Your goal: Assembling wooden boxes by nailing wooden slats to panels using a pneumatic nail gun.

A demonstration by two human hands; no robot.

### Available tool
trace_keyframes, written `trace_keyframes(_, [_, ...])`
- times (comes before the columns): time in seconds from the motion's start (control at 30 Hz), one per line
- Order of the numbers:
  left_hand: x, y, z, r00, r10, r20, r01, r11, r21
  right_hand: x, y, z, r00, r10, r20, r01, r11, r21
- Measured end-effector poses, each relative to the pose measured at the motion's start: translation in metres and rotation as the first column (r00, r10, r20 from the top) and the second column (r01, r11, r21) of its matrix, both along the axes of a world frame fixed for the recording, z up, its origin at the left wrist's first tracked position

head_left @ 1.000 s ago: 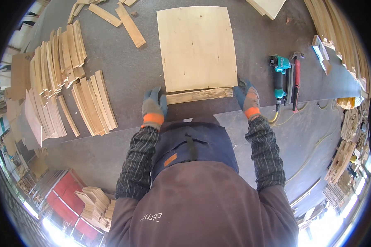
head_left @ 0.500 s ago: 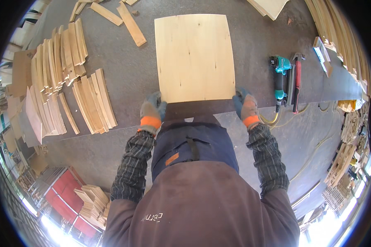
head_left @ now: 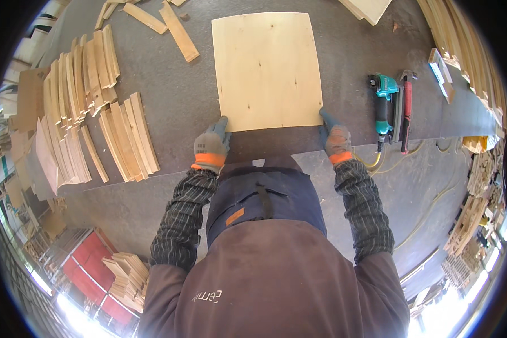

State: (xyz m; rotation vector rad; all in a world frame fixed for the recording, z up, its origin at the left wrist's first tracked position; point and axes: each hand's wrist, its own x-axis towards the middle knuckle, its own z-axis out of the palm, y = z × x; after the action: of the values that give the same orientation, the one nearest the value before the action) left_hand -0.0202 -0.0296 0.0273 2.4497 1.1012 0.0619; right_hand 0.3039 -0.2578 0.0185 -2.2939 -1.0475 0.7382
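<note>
The square pale plywood panel (head_left: 266, 69) lies flat on the dark grey workbench top (head_left: 174, 107), and both gloved hands sit at its near corners: the left hand (head_left: 211, 147), in a grey glove with an orange cuff, has its fingertips against the near left corner, and the right hand (head_left: 336, 138) presses the near right corner in the same way. Whether the fingers curl under the edge or only rest against it cannot be told, so the grip reads as a light two-handed hold on the panel's near edge. Judging from how things lie, the panel is already set down square on the bench and nothing is yet fastened to it. Just beyond the right hand lies a teal pneumatic nailer (head_left: 384, 104), untouched, and well out past the left hand are fanned stacks of thin wooden slats (head_left: 90, 118).
</note>
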Motion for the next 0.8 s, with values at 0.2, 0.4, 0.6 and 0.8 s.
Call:
trace_keyframes(0.2, [0.025, 0.021, -0.005, 0.996, -0.035, -0.078, 0.039, 0.998, 0.046, 0.031, 0.017, -0.016, 0.993, -0.007, 0.117, 0.012, 0.999, -0.045])
trace_keyframes(0.4, [0.043, 0.037, -0.013, 0.995, -0.098, -0.022, 0.099, 0.993, 0.066, 0.061, -0.001, -0.077, 0.996, 0.039, 0.086, -0.036, 0.999, -0.040])
trace_keyframes(0.6, [0.031, 0.032, -0.010, 0.991, -0.131, -0.035, 0.135, 0.977, 0.167, 0.047, 0.009, -0.060, 0.880, 0.264, 0.396, -0.242, 0.964, -0.107])
trace_keyframes(0.8, [0.027, 0.033, -0.013, 0.973, -0.205, 0.102, 0.184, 0.965, 0.185, 0.049, 0.009, -0.046, 0.914, 0.254, 0.317, -0.243, 0.967, -0.075])
